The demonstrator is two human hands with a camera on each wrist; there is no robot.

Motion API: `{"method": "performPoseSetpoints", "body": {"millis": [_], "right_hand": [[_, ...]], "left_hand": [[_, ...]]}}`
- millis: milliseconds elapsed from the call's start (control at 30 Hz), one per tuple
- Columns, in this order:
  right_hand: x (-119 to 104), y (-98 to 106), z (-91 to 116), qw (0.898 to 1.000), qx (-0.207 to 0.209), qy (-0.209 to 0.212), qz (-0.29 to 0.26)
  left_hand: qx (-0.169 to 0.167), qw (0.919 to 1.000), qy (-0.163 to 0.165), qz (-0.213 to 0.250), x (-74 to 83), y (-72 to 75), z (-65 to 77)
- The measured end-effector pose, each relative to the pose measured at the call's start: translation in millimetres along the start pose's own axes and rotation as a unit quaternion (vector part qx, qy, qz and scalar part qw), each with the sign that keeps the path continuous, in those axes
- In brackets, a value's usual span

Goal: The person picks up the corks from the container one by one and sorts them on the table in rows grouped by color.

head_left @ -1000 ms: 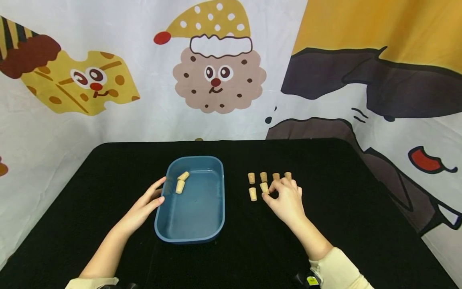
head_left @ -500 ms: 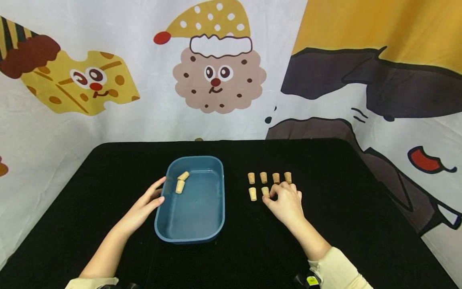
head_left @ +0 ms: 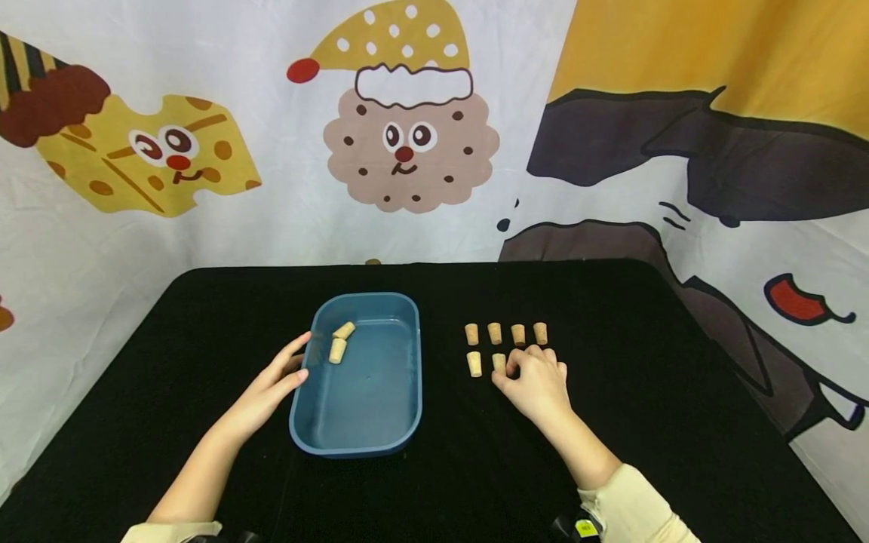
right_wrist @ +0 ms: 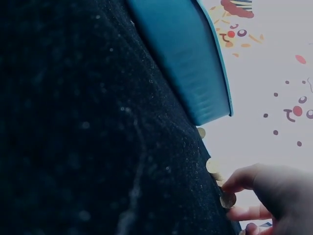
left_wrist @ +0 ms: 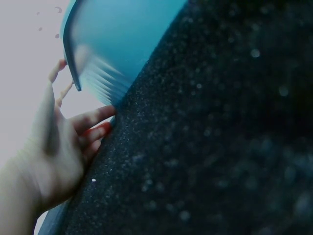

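Observation:
A blue tray (head_left: 356, 407) stands left of centre, with two corks (head_left: 337, 351) lying inside by its left wall. My left hand (head_left: 268, 388) is at the tray's left side, fingers extended along the rim; in the left wrist view the fingertips (left_wrist: 108, 111) reach the tray's wall. To the right, my right hand (head_left: 539, 381) pinches a cork (head_left: 499, 363) between thumb and index finger, low over the black cloth. The right wrist view shows that cork's round end (right_wrist: 228, 199) between the fingers. A paler cork (head_left: 474, 364) stands just left of it.
Several corks (head_left: 494, 334) stand in a spaced row behind the right hand. A black cloth (head_left: 434, 490) covers the table. Behind its far edge hangs a white curtain (head_left: 271, 234) printed with cartoon figures.
My right hand has brought its cork slightly toward me, away from the back row and level with the paler cork. My left hand and the tray have stayed put.

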State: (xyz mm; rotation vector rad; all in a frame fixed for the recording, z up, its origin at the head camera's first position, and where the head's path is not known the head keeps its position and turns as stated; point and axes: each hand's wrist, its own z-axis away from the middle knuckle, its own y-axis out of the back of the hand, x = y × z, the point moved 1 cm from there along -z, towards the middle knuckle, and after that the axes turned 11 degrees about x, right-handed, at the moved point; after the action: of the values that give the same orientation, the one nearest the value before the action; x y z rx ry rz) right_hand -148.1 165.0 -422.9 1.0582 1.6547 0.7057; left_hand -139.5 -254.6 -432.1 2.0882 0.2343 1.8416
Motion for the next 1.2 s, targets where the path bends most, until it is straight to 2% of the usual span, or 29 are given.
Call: {"method": "performPoseSetpoints", "body": {"millis": [367, 600, 933, 1200], "right_hand": [[-3.7, 8.7, -0.1, 1.0, -0.005, -0.001, 0.026], [-13.7, 19.6, -2.6, 0.999, 0.046, 0.02, 0.003], [-51.5, 30.4, -2.6, 0.989, 0.101, 0.084, -0.069], [-89.1, 27.8, -6.0, 0.979, 0.094, 0.148, -0.1]], "left_hand": [[0.003, 1.0, -0.005, 0.001, 0.7, -0.1, 0.6], [0.005, 1.0, -0.001, -0.004, 0.4, 0.0, 0.3], [0.004, 1.0, -0.002, -0.003, 0.6, 1.9, -0.7], [0.002, 1.0, 0.003, 0.0, -0.1, -0.3, -0.4]]}}
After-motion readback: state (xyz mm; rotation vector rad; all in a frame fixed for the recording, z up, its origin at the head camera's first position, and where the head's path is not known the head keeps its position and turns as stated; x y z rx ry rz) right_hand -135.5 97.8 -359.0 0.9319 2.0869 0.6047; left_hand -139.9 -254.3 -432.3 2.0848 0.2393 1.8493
